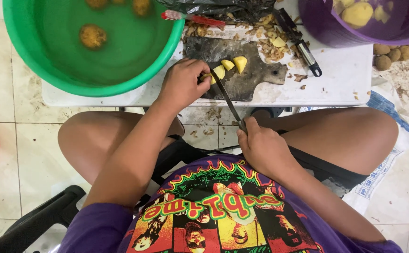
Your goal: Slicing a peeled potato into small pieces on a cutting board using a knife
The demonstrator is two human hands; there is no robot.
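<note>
My left hand [182, 83] presses a peeled yellow potato piece [209, 77] against a dark cutting board [242, 79] on a low white table [345, 75]. My right hand [263, 149] grips the handle of a knife [228, 98], whose blade runs up to the potato piece under my left fingers. Two more cut potato pieces [235, 63] lie on the board just right of my left hand.
A green basin [26, 51] of water with potatoes stands at the table's left. A purple tub [317, 23] of peeled pieces sits top right, unpeeled potatoes [382, 61] beside it. A peeler [300, 47], peelings and a red-handled brush [195, 18] lie behind the board.
</note>
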